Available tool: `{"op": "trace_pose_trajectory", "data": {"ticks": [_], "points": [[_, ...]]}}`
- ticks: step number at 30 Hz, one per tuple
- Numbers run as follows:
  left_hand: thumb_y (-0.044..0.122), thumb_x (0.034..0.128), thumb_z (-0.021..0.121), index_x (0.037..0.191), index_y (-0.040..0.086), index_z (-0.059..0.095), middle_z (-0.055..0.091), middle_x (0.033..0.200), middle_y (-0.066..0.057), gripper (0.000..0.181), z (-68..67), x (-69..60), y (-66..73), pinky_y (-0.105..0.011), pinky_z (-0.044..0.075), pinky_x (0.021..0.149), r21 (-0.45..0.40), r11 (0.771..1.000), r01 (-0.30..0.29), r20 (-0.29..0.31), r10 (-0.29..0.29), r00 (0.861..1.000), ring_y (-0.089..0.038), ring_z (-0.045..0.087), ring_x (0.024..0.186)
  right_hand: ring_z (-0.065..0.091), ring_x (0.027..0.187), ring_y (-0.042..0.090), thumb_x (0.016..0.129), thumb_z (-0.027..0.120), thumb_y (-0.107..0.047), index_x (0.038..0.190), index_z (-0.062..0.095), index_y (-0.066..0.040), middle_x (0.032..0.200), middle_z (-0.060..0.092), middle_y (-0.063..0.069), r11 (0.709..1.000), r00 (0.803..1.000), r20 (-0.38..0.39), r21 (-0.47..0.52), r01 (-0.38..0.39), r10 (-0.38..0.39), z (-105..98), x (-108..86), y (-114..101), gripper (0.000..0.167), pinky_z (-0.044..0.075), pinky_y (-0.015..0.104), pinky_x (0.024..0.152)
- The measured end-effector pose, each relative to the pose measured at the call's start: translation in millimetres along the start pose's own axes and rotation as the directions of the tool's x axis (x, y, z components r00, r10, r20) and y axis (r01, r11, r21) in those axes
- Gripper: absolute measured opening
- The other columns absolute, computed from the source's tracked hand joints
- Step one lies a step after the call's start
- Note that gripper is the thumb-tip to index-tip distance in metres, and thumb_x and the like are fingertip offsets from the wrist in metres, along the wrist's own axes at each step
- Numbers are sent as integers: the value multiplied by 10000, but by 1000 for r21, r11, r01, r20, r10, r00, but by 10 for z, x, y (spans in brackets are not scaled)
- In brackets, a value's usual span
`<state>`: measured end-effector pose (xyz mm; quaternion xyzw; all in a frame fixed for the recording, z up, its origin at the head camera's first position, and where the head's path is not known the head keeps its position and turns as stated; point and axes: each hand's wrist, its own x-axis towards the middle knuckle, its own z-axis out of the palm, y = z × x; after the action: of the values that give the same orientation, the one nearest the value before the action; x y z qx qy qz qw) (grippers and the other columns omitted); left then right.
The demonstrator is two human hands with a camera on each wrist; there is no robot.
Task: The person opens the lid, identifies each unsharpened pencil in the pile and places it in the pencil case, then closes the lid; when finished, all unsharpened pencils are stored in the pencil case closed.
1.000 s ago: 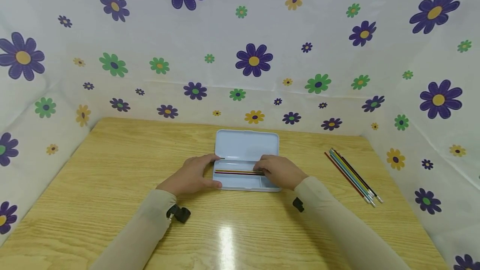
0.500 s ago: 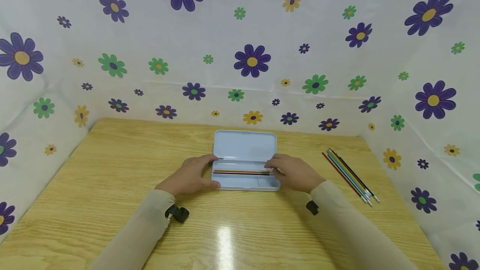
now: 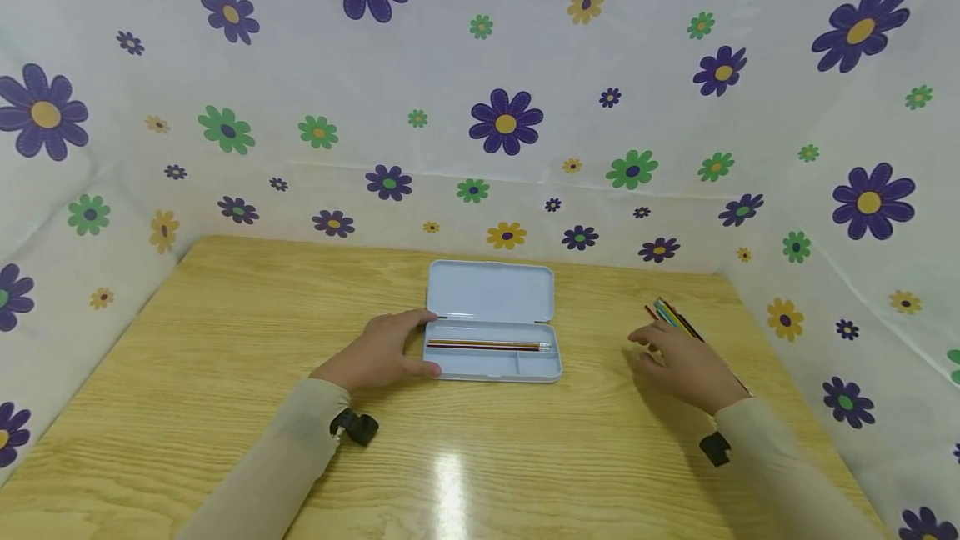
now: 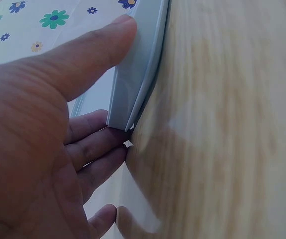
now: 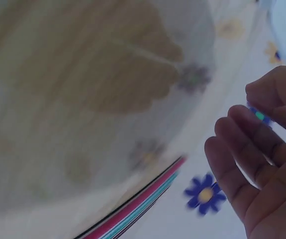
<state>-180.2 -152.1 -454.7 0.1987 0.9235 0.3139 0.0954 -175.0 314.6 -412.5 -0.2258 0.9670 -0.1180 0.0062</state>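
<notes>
A light blue pencil case lies with its lid laid back, near the middle of the table. A few pencils lie lengthwise in its long compartment. My left hand holds the case's left end, thumb at the front corner and fingers toward the hinge; the left wrist view shows the thumb along the case's edge. My right hand hovers by the loose pencils at the right, partly covering them. Its fingers are loosely bent and hold nothing; in the right wrist view the pencils are apart from it.
The wood-patterned table shines with glare in front. A white flower-printed cloth rises behind it and along both sides. A small empty compartment sits at the case's front right.
My right hand has left the pencils in the case and moved right to the loose pencils. The pencils in the case now show their full length. My left hand stays put.
</notes>
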Motion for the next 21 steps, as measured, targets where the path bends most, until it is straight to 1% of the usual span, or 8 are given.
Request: {"op": "trace_pose_trajectory", "data": {"ticks": [1,3,6,8,11,16,19,21], "points": [[521,846,826,1543,109,462,471,1579,-137,888,-2,0,3,-604,216,1227,-1,1000,4,1,-4,1000,-402,399,1464,697,1015,323,988,656,-93,1261,675,-12,1219,673,149,1000,1000,0,2,-24,24,-12,-54,67,285,602,490,803],[518,842,830,1545,116,461,467,1583,-128,890,-5,0,10,-596,212,1231,-5,1000,9,3,-9,1000,-397,395,1466,694,979,317,989,657,-107,1262,673,0,1200,682,161,998,998,-5,-1,-64,64,-36,-146,191,293,597,493,781],[521,842,829,1545,117,459,464,1586,-126,892,-4,-5,16,-602,220,1227,-10,1000,10,3,-10,1000,-398,392,1465,669,895,251,987,679,-138,1215,694,-6,1096,694,128,994,994,-14,-9,-108,108,-69,-258,362,263,580,475,738],[518,839,833,1546,119,457,462,1588,-122,894,-4,-9,19,-600,219,1229,-18,1000,14,5,-13,1000,-397,387,1469,639,849,202,978,696,-146,1168,711,-17,1024,691,85,992,992,-15,-15,-127,127,-89,-321,456,231,561,453,715],[517,840,832,1547,118,455,459,1589,-126,895,-8,-10,24,-604,215,1230,-19,1000,11,7,-11,1000,-404,383,1471,608,826,179,962,708,-129,1121,716,-18,965,685,48,990,990,-2,-12,-143,143,-116,-400,571,195,542,436,703],[516,840,833,1545,119,457,461,1587,-130,892,-14,-6,24,-606,210,1230,-15,1000,11,6,-11,1000,-410,383,1470,579,817,159,930,708,-70,1101,706,-6,941,676,20,988,988,24,3,-154,154,-131,-478,664,183,522,402,691],[524,838,831,1541,118,462,467,1583,-128,891,-5,-1,13,-611,216,1225,-14,1000,9,3,-9,1000,-407,391,1465,603,832,157,937,713,-78,1084,716,-24,948,684,15,986,985,47,14,-166,166,-115,-488,682,157,541,403,702],[531,834,831,1538,122,466,471,1581,-122,892,1,1,8,-607,218,1226,-16,1000,9,0,-9,1000,-400,397,1463,641,863,185,946,711,-79,1083,721,-25,970,698,29,984,983,61,31,-173,171,-101,-489,689,147,567,429,726]]}}
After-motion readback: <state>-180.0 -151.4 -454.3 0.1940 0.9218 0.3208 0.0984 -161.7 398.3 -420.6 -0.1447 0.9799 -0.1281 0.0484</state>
